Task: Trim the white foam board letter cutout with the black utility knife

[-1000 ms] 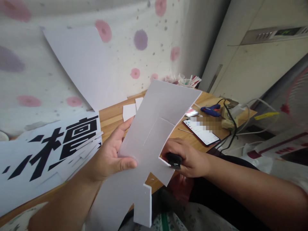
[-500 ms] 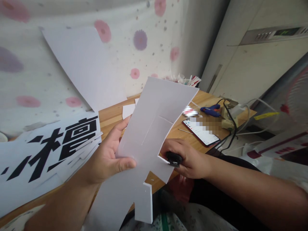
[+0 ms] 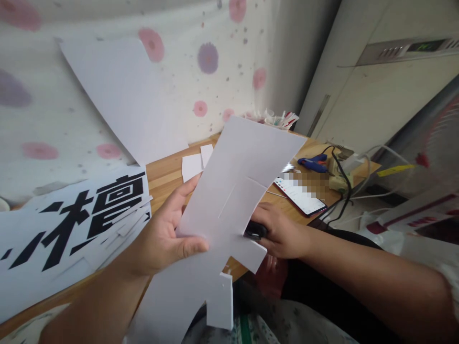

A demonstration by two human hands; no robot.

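Head view: a notched white sheet (image 3: pixel 247 153) is clamped in the left hand (image 3: pixel 161 239), seemingly for steadiness; a glossy black tool (image 3: pixel 256 231) in the right hand (image 3: pixel 285 231).

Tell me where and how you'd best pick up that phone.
I'd pinch the phone by its two long edges, near the end farther from the held white sheet, coming from above. It lies flat, screen up, on the wooden table, so its slim sides suit a pinch, and the sheet overlaps its other end in this view.
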